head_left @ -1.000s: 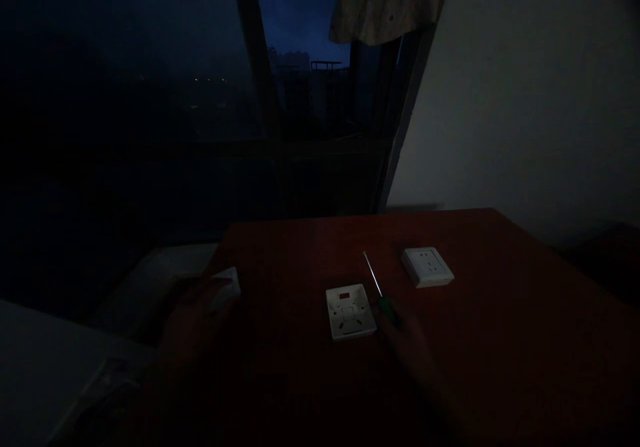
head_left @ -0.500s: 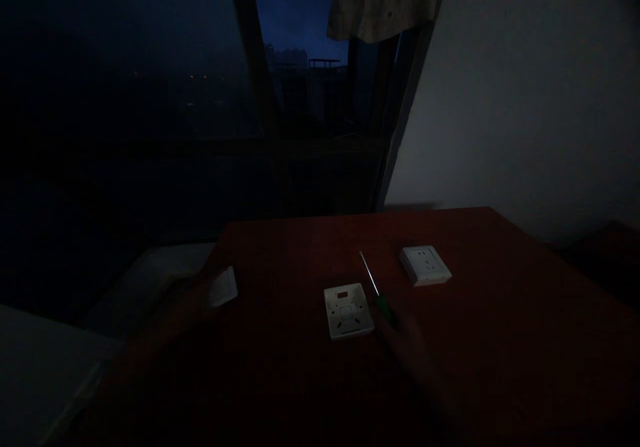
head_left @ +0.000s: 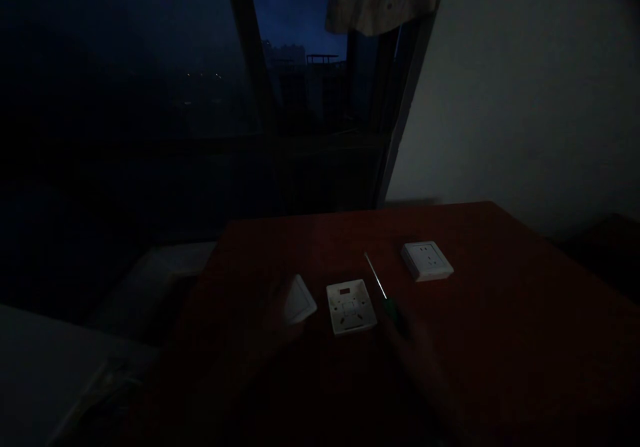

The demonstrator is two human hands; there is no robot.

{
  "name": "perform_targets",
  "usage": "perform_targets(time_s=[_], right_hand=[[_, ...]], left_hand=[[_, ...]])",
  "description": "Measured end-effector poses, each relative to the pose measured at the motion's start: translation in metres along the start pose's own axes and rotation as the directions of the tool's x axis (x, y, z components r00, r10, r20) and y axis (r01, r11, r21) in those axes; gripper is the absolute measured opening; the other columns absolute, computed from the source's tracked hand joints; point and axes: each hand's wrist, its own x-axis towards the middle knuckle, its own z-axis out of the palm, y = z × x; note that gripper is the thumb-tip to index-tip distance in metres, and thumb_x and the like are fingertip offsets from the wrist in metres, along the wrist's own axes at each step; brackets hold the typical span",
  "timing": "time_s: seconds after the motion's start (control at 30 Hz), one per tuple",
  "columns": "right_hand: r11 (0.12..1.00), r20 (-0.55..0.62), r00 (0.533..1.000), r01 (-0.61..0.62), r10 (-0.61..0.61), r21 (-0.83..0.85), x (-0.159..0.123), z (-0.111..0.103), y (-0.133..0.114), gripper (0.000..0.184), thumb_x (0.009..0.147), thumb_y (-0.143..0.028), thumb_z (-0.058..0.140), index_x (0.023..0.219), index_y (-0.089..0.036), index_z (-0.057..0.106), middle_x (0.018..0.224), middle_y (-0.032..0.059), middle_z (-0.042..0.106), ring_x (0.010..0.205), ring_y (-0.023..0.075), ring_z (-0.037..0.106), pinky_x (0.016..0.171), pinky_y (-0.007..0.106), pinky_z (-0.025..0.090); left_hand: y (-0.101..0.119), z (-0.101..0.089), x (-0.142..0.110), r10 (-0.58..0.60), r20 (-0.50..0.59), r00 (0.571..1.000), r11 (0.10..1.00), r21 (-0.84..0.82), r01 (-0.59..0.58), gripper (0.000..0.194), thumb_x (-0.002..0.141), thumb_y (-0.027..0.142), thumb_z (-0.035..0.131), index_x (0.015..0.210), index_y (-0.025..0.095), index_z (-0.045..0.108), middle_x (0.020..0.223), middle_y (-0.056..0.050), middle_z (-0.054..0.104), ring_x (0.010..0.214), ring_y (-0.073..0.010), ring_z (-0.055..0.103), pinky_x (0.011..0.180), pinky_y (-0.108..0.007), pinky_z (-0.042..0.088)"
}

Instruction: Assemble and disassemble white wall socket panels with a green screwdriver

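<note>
Red-brown, the surface [head_left: 500, 313] carries 2 white pieces: an open box [head_left: 351, 308] near its middle and a socket [head_left: 427, 261] farther back, to the right. The left hand [head_left: 275, 323], dim and hard to make out, grasps a white plate [head_left: 300, 300] just left of the box. The right hand [head_left: 413, 343] grips a screwdriver [head_left: 377, 278] by its green handle, shaft pointing away between box and socket. Behind is a dark window [head_left: 175, 67].
</note>
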Motion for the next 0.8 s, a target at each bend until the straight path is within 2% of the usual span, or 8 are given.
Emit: perform_targets(time_s=[0.1, 0.2, 0.27, 0.33, 0.47, 0.57, 0.67, 0.8], right_hand=[[0.996, 0.054, 0.998, -0.014, 0.018, -0.085, -0.030, -0.002, -0.004, 0.047, 0.085, -0.041, 0.046, 0.125, -0.017, 0.053, 0.118, 0.0108, 0.066, 0.104, 0.0248, 0.063, 0.087, 0.034, 0.050], [0.976, 0.139, 0.990, -0.002, 0.033, -0.218, -0.062, 0.000, 0.003, 0.048, 0.082, -0.028, 0.047, 0.129, -0.020, 0.052, 0.124, 0.0096, 0.063, 0.108, 0.0246, 0.062, 0.090, 0.034, 0.049], [0.958, 0.204, 0.979, 0.074, -0.017, -0.278, -0.078, 0.003, 0.012, 0.053, 0.076, -0.022, 0.052, 0.129, -0.025, 0.054, 0.124, 0.0070, 0.064, 0.108, 0.0251, 0.063, 0.089, 0.034, 0.051], [0.938, 0.188, 0.979, 0.141, -0.084, -0.316, -0.088, 0.006, 0.023, 0.050, 0.076, -0.022, 0.054, 0.126, -0.029, 0.058, 0.127, 0.0046, 0.062, 0.111, 0.0258, 0.061, 0.091, 0.034, 0.050], [0.898, 0.209, 0.967, 0.217, -0.145, -0.383, -0.090, 0.013, 0.036, 0.047, 0.081, -0.025, 0.054, 0.127, -0.029, 0.058, 0.131, 0.0048, 0.059, 0.114, 0.0258, 0.060, 0.090, 0.034, 0.052], [0.853, 0.219, 0.947, 0.308, -0.234, -0.422, -0.087, 0.017, 0.038, 0.048, 0.083, -0.024, 0.051, 0.131, -0.026, 0.055, 0.136, 0.0064, 0.053, 0.119, 0.0262, 0.055, 0.094, 0.035, 0.050], [0.814, 0.210, 0.929, 0.368, -0.304, -0.450, -0.085, 0.020, 0.040, 0.049, 0.083, -0.023, 0.052, 0.132, -0.025, 0.054, 0.135, 0.0071, 0.054, 0.118, 0.0264, 0.056, 0.092, 0.033, 0.052], [0.777, 0.217, 0.920, 0.391, -0.325, -0.493, -0.084, 0.026, 0.044, 0.046, 0.083, -0.024, 0.053, 0.130, -0.026, 0.056, 0.131, 0.0073, 0.058, 0.112, 0.0259, 0.060, 0.087, 0.033, 0.055]], left_hand=[[0.016, 0.019, -0.004, 0.000, 0.041, 0.999, 1.000, 0.019, 0.000, 0.072, 0.071, 0.039, 0.068, 0.137, 0.028, 0.040, 0.133, -0.011, 0.050, 0.121, -0.0347, 0.047, 0.096, -0.042, 0.038], [0.020, 0.025, -0.005, -0.021, 0.055, 0.998, 0.999, 0.044, 0.019, 0.073, 0.073, 0.037, 0.067, 0.139, 0.027, 0.038, 0.133, -0.013, 0.048, 0.121, -0.0363, 0.045, 0.097, -0.045, 0.035], [0.020, 0.025, -0.006, -0.029, 0.062, 0.998, 0.998, 0.057, 0.025, 0.074, 0.073, 0.038, 0.067, 0.139, 0.026, 0.036, 0.135, -0.014, 0.046, 0.123, -0.0372, 0.043, 0.098, -0.045, 0.033], [0.020, 0.024, -0.005, -0.031, 0.068, 0.997, 0.997, 0.066, 0.027, 0.076, 0.072, 0.040, 0.067, 0.140, 0.026, 0.035, 0.136, -0.014, 0.045, 0.125, -0.0372, 0.041, 0.098, -0.044, 0.033], [0.019, 0.024, -0.005, -0.034, 0.075, 0.997, 0.997, 0.077, 0.028, 0.081, 0.070, 0.042, 0.070, 0.140, 0.028, 0.032, 0.138, -0.012, 0.044, 0.125, -0.0364, 0.041, 0.098, -0.044, 0.034], [0.019, 0.024, -0.005, -0.025, 0.076, 0.997, 0.997, 0.081, 0.019, 0.080, 0.071, 0.041, 0.069, 0.140, 0.027, 0.032, 0.138, -0.013, 0.043, 0.124, -0.0360, 0.043, 0.098, -0.043, 0.034], [0.019, 0.024, -0.006, -0.016, 0.075, 0.997, 0.996, 0.083, 0.009, 0.077, 0.073, 0.038, 0.067, 0.141, 0.026, 0.032, 0.137, -0.014, 0.044, 0.122, -0.0355, 0.045, 0.098, -0.044, 0.034], [0.020, 0.024, -0.006, -0.002, 0.075, 0.997, 0.997, 0.083, -0.005, 0.076, 0.074, 0.032, 0.066, 0.141, 0.026, 0.032, 0.135, -0.013, 0.045, 0.122, -0.0344, 0.044, 0.098, -0.043, 0.034]])
